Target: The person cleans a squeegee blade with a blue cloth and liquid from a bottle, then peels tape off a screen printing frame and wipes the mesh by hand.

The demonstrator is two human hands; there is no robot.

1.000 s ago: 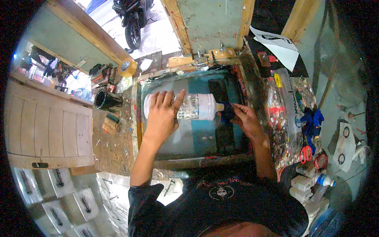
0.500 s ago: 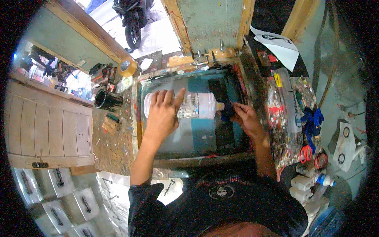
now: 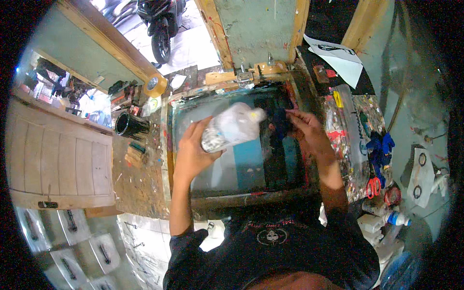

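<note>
My left hand (image 3: 192,151) is wrapped round the lower end of a translucent white plastic bottle (image 3: 236,128). The bottle is tilted, its neck pointing up and to the right, and motion blurs it. Just right of its mouth, my right hand (image 3: 305,126) pinches a dark blue cloth (image 3: 281,121), which hardly stands out against the dark strip behind it. A gap separates bottle and cloth. Under both hands lies a framed screen (image 3: 217,178) with grey, teal and black bands, its rim stained with paint.
A roll of tape (image 3: 155,86), a black cylindrical container (image 3: 131,125) and a small wooden block (image 3: 135,155) stand on the bench at left. Metal hinge clamps (image 3: 244,76) hold the frame's far edge. Red-handled scissors (image 3: 373,187) and a blue rag (image 3: 380,147) are at right.
The bottle has gone from lying level to tilted, its mouth moving away from the cloth. My left hand has shifted from its top to round its lower end. My right hand has risen slightly.
</note>
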